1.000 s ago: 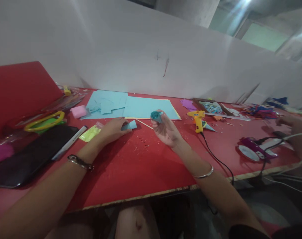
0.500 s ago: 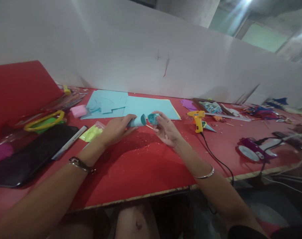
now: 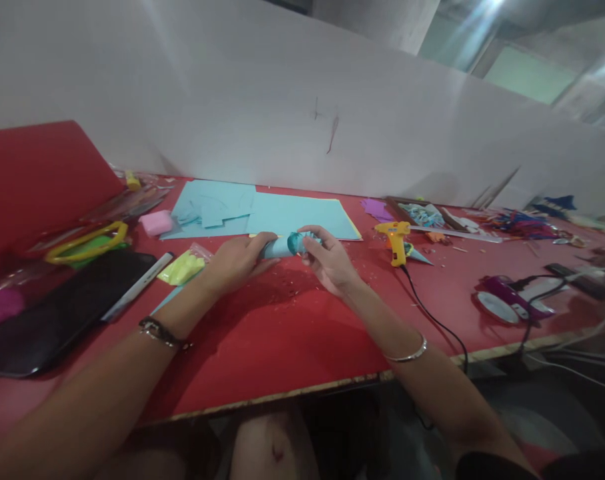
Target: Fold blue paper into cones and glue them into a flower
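Note:
My left hand (image 3: 241, 260) is closed around a light blue paper tube (image 3: 277, 249), which lies on its side above the red table. In my right hand (image 3: 330, 259), thumb and fingers grip a small blue paper piece (image 3: 303, 243) with a fringed or folded edge. That piece meets the tube's right-hand end; whether it sits inside the rim or just against it, I cannot tell. My fingers hide part of both pieces. Behind my hands lie light blue paper sheets (image 3: 297, 212) with cut scraps on the left one.
A yellow glue gun (image 3: 395, 241) with a black cord stands at the right. Further right is a purple device (image 3: 507, 297) with cables. At left lie a marker (image 3: 138, 285), a black tray-like object (image 3: 67, 320), a yellow-green packet (image 3: 183, 267) and a pink block (image 3: 156, 223).
The gap between the two blue paper pieces has closed. My right hand has moved slightly left, bringing its piece to the tube's end, while my left hand holds nearly the same place.

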`<state>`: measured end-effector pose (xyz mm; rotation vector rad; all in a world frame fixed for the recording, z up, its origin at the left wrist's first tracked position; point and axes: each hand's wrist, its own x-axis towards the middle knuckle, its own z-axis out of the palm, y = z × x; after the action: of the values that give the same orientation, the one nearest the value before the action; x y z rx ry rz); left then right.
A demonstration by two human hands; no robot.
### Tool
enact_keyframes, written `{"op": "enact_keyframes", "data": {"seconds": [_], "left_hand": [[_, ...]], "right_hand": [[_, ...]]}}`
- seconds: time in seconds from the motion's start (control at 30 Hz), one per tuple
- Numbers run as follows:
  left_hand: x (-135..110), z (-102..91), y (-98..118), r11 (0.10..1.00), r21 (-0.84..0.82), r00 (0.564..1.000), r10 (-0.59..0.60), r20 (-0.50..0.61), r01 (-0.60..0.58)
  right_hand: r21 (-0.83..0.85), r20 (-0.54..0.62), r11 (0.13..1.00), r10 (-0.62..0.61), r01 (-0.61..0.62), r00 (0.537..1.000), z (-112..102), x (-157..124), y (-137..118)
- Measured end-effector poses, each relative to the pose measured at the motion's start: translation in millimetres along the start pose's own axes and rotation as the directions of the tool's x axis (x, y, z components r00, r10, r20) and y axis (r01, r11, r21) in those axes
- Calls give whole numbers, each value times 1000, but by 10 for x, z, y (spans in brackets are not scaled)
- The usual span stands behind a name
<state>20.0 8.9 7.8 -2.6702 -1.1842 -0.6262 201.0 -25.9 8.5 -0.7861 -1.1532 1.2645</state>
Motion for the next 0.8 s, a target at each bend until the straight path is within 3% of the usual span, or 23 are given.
{"op": "enact_keyframes", "data": {"seconds": [0.43,0.8], "left_hand": [[-2,-15,33,992,-121,999,-22,37,27],[-1,-13,48,994,-104,999,-14,40,18]], "right_hand": [[-149,19,989,-12,15,1000,-6,5,26],[-309,10,942,-136,133,991,21,-30,-12]]}}
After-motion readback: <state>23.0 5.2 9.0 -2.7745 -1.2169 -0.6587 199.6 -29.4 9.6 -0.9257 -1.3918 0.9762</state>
